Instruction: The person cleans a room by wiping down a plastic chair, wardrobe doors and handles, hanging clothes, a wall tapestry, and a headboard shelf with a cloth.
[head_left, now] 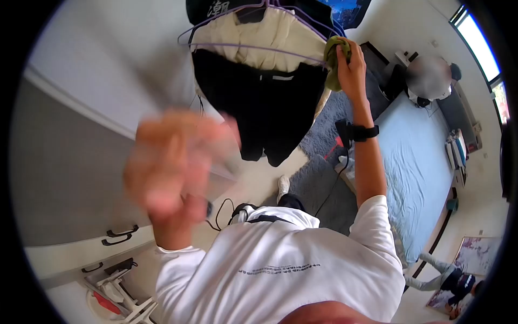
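Note:
Black shorts (259, 102) hang on a purple hanger (253, 49), in front of a cream garment (232, 32) on hangers. At the right end of the hanger, my right hand (352, 62) is closed on a green cloth (333, 65). My left hand (178, 162) is raised close to the camera at the left, away from the clothes. It is smeared by motion, so its fingers and anything in them cannot be made out.
A bed with a light blue sheet (413, 173) stands at the right, a grey rug (324, 129) beside it. Grey cabinets (70, 162) run along the left. A folded white chair (118, 297) is at the lower left. Another person (458, 283) is at the lower right.

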`<action>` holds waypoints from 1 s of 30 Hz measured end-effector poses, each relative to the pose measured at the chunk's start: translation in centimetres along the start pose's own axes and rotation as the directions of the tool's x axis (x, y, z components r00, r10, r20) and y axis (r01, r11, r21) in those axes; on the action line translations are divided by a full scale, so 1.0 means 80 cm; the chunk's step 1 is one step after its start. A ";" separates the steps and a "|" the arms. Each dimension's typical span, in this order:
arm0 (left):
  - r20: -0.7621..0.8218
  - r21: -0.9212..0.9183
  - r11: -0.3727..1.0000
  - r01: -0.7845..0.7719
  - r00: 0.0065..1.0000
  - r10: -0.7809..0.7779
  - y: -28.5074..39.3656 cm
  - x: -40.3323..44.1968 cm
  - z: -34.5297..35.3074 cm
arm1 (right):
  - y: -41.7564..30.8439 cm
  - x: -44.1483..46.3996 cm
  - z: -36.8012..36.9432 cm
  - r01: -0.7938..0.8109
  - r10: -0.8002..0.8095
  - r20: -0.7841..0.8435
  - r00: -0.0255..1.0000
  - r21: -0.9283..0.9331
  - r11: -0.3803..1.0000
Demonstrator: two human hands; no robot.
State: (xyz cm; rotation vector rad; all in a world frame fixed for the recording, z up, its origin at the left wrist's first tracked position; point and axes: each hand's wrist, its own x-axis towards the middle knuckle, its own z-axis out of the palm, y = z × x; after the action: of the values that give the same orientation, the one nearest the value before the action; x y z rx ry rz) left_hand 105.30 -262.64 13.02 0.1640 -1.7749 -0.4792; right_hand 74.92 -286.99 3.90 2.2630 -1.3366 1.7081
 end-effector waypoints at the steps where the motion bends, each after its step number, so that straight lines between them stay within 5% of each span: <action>1: -0.086 0.244 0.966 0.088 0.994 -0.069 -0.027 0.010 -0.004 | 0.000 0.008 -0.002 0.002 -0.002 -0.002 1.000 0.013 1.000; 4: -0.280 0.412 0.829 0.378 0.919 -0.279 -0.131 0.028 -0.035 | 0.000 0.035 -0.004 0.241 -0.245 0.082 0.966 0.060 0.969; 6: -0.431 0.440 0.744 0.503 0.845 -0.317 -0.194 0.033 -0.055 | 0.005 0.043 0.006 0.218 -0.230 0.122 0.965 0.105 0.970; 13: -0.505 0.692 0.474 0.544 0.834 -0.221 -0.330 0.052 -0.086 | 0.037 0.023 0.004 0.209 -0.248 0.188 0.950 0.205 0.956; 16: -0.528 0.653 0.369 0.661 0.747 -0.405 -0.341 0.055 -0.089 | 0.047 0.010 -0.015 0.158 -0.203 0.231 0.951 0.199 0.967; 19: -0.479 0.737 0.372 0.565 0.824 -0.302 -0.355 0.043 -0.097 | 0.056 -0.001 -0.037 0.085 -0.142 0.298 0.944 0.195 0.977; 27: -0.392 0.691 0.472 0.547 0.833 -0.391 -0.360 0.043 -0.096 | 0.040 0.004 -0.063 0.126 -0.171 0.355 0.919 0.146 0.981; 30: -0.399 0.702 0.460 0.545 0.835 -0.380 -0.359 0.042 -0.091 | 0.025 0.014 -0.053 -0.040 -0.066 0.375 0.925 0.268 0.963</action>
State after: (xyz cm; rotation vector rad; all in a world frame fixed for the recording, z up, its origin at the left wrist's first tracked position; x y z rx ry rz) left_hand 107.32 -291.55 5.84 1.3453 -1.6169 0.0149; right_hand 70.38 -286.99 5.59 2.8741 -1.1910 1.5868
